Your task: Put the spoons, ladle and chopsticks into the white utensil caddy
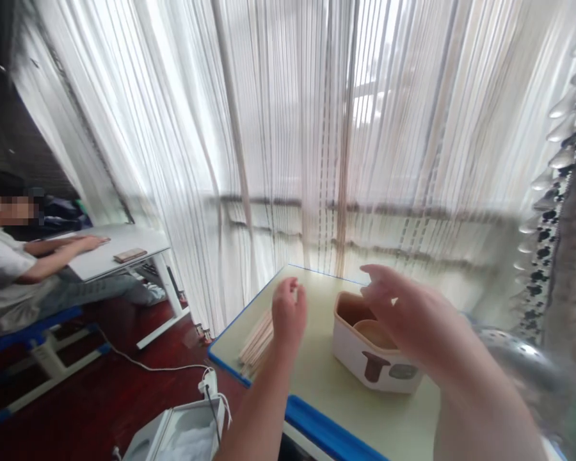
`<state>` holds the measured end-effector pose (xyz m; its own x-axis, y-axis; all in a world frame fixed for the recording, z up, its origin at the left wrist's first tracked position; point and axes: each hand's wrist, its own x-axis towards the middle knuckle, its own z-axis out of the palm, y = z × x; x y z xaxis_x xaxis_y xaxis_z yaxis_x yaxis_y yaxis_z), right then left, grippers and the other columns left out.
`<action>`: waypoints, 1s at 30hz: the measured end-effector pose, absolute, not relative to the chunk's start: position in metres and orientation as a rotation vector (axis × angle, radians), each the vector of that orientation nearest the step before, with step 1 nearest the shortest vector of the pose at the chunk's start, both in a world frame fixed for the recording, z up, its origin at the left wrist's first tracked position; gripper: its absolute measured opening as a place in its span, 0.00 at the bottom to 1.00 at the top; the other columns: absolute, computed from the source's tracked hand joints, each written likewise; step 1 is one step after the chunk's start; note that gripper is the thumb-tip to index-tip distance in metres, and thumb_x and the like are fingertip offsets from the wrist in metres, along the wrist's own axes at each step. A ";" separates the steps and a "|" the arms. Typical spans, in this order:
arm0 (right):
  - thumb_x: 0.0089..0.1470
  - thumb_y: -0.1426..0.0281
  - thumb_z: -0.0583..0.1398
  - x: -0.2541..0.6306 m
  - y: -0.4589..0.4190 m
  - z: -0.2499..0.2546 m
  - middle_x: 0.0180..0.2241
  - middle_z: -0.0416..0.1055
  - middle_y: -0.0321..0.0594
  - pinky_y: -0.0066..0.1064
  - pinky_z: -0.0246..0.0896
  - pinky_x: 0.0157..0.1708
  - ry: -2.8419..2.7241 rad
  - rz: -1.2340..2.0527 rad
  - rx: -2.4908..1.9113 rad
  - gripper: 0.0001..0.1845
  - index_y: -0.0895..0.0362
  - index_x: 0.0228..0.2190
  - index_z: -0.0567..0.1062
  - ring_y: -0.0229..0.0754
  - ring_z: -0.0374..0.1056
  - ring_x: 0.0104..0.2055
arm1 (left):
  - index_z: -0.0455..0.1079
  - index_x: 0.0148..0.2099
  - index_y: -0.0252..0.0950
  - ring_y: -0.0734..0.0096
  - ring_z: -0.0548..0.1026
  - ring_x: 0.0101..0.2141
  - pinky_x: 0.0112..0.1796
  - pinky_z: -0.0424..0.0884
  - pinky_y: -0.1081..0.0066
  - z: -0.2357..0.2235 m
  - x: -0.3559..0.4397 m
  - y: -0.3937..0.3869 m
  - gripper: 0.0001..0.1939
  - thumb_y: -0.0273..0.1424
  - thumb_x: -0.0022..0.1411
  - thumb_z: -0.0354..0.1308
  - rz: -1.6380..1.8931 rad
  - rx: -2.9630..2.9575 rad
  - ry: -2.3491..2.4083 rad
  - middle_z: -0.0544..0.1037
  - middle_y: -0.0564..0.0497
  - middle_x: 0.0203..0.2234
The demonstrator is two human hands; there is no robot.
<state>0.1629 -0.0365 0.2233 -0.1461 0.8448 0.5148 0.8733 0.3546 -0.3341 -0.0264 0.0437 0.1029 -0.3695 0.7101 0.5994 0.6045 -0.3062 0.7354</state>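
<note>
As seen in the head view, can make out a white box (348,352) with a tan rim on the pale, blue-edged table (317,378), holding a round-edged tan piece (372,333) inside. Well to the left of the box and lower, can see an open white container (166,426) with crumpled whitish material (192,443) in it, just beside a socket block (207,384) with cords. On the front of the box, find a brown printed shape and a grey-green oval mark; cannot read any lettering there.

Have the right hand (388,294) above the box, fingers released and partly spread, tips over its far left part. Have the left hand (290,307) left of the box, fingers curled loosely, close by the upper end of a bundle of thin sticks (256,342); cannot tell about contact or a grip.

To the right of the box, notice a blurred, perforated silvery object (518,352); behind it, a sheer striped curtain (288,141). Far left of it, see a seated person (4,269) with forearms on a white table (120,240), near a flat brown object (130,255).
</note>
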 end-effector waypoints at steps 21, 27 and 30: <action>0.56 0.69 0.47 0.118 -0.084 0.052 0.39 0.74 0.47 0.33 0.63 0.42 -1.788 0.466 -1.504 0.18 0.59 0.43 0.72 0.43 0.71 0.41 | 0.70 0.44 0.32 0.64 0.68 0.47 0.50 0.61 0.67 0.020 -0.037 0.008 0.19 0.16 0.55 0.44 0.981 2.096 1.895 0.74 0.41 0.42; 0.54 0.71 0.49 0.119 -0.089 0.029 0.46 0.70 0.50 0.32 0.57 0.50 -1.722 0.338 -1.578 0.18 0.62 0.43 0.72 0.44 0.66 0.48 | 0.69 0.46 0.29 0.56 0.63 0.53 0.52 0.58 0.58 0.020 -0.033 0.002 0.16 0.20 0.60 0.44 0.833 2.062 2.068 0.70 0.35 0.46; 0.52 0.70 0.51 0.121 -0.091 0.023 0.45 0.71 0.49 0.33 0.56 0.50 -1.658 0.447 -1.540 0.17 0.61 0.41 0.72 0.45 0.66 0.48 | 0.67 0.49 0.27 0.54 0.64 0.52 0.49 0.60 0.57 0.016 -0.031 0.002 0.16 0.22 0.60 0.45 0.747 2.060 2.136 0.70 0.32 0.46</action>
<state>0.1209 -0.0912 0.0232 0.0733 0.9457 0.3166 0.6584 0.1925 -0.7276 -0.0305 0.0021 0.0156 -0.0921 0.9580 0.2716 0.9184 -0.0236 0.3950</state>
